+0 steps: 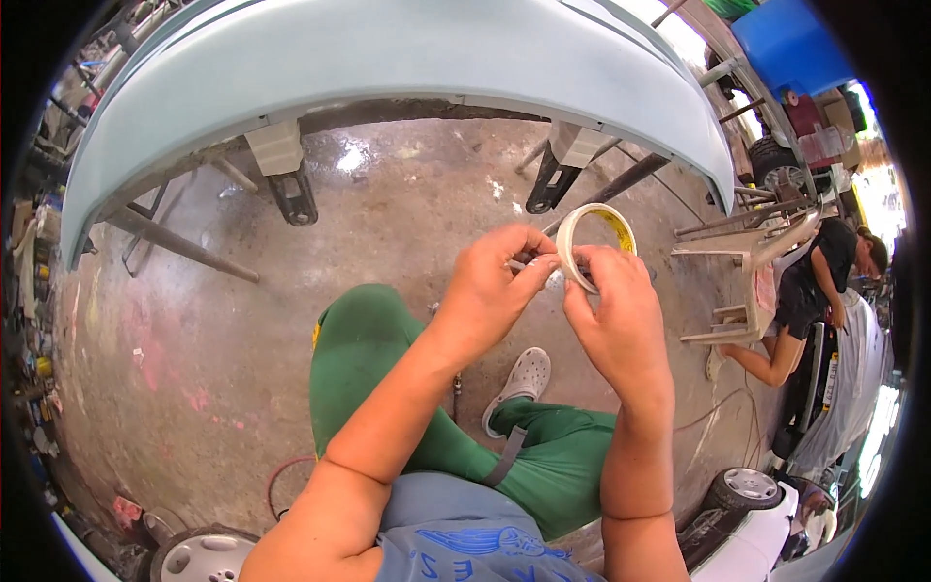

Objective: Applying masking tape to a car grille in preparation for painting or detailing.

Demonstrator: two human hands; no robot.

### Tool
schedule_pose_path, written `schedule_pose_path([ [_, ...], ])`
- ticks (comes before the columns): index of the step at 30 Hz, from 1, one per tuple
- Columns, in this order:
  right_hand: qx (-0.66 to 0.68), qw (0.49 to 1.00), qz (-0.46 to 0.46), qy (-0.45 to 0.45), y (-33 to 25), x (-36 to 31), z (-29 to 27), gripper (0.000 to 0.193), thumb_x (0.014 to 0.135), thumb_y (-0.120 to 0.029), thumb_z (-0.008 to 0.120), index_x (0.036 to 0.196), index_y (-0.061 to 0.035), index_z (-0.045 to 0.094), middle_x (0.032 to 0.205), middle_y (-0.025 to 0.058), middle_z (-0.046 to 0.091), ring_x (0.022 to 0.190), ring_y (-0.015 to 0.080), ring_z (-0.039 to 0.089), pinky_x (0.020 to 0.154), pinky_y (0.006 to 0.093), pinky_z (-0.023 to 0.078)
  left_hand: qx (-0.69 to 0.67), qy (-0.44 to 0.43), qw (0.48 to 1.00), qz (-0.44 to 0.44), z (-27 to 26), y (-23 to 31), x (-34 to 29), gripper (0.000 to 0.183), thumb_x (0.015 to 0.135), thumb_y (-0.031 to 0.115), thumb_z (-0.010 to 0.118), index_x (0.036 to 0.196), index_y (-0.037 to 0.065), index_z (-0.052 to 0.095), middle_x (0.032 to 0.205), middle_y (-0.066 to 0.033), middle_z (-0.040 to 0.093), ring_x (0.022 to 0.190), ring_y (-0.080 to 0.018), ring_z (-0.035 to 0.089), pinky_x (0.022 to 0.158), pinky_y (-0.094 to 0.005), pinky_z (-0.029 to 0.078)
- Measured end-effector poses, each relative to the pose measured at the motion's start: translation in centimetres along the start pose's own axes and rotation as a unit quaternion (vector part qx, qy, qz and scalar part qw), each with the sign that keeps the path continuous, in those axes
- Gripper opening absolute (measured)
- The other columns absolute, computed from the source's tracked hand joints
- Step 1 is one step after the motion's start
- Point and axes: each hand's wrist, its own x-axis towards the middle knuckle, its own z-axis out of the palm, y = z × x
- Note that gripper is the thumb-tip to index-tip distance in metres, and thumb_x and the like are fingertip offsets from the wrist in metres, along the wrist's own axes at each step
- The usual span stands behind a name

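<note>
A cream roll of masking tape (568, 236) with a yellow inner core stands on edge in my right hand (621, 291). The fingers and thumb of that hand close on its lower rim. Just left of the roll, my left hand (499, 276) is pinched, thumb against fingers. A small pale bit shows between them and looks like the tape's end, though the fingers hide most of it. Both hands are in front of me above the floor, below a pale blue-grey car bumper (407, 63) held up on metal stands.
Stand legs (184, 244) reach toward me under the bumper. To the right, a person (824, 272) bends beside a plastic chair (747, 257) and a covered car part. A blue container (790, 44) stands far right. Wheels (208, 558) lie near me; a red hose (281, 482) crosses the concrete floor.
</note>
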Motion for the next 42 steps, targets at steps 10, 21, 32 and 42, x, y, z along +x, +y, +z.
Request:
schedule_pose_path([
  [10,0.136,0.972,0.18,-0.072,0.5,0.3,-0.4,0.029,0.086,-0.012,0.065,0.112,0.0014,0.062,0.091,0.0186,0.069,0.089,0.0382,0.064,0.082,0.0448,0.05,-0.042,0.053,0.996,0.063,0.9,2.1,-0.3,0.01,0.087,0.005,0.07,0.096,0.002,0.067,0.104,-0.0072,0.062,0.095,-0.0132,0.061,0.076,-0.0263,0.05],
  [21,0.244,0.937,0.209,-0.141,1.8,0.4,-0.3,0.039,0.09,-0.014,0.063,0.124,0.0042,0.057,0.09,0.0232,0.066,0.078,0.0369,0.064,0.07,0.0412,0.049,-0.109,0.119,0.979,0.126,-1.4,3.5,-0.5,0.007,0.101,0.006,0.056,0.103,0.0,0.054,0.111,-0.019,0.066,0.097,-0.0275,0.072,0.077,-0.0354,0.063],
  [32,0.012,0.94,0.244,-0.236,3.3,0.8,2.1,0.043,0.09,-0.031,0.065,0.116,0.0035,0.06,0.088,0.0234,0.068,0.083,0.0365,0.066,0.075,0.0427,0.05,-0.082,0.156,0.976,0.125,-2.0,5.4,-1.6,0.009,0.103,0.009,0.052,0.103,0.0,0.049,0.097,-0.0199,0.068,0.091,-0.0297,0.073,0.076,-0.0395,0.065],
  [42,0.591,0.777,0.207,-0.06,3.9,1.5,1.5,0.018,0.099,-0.022,0.063,0.098,-0.0043,0.065,0.084,0.0002,0.065,0.079,0.0078,0.059,0.069,0.0247,0.046,-0.198,0.145,0.968,0.059,-1.1,2.9,0.6,0.012,0.102,0.01,0.053,0.107,0.0,0.049,0.108,-0.022,0.068,0.098,-0.0286,0.071,0.082,-0.0396,0.063],
])
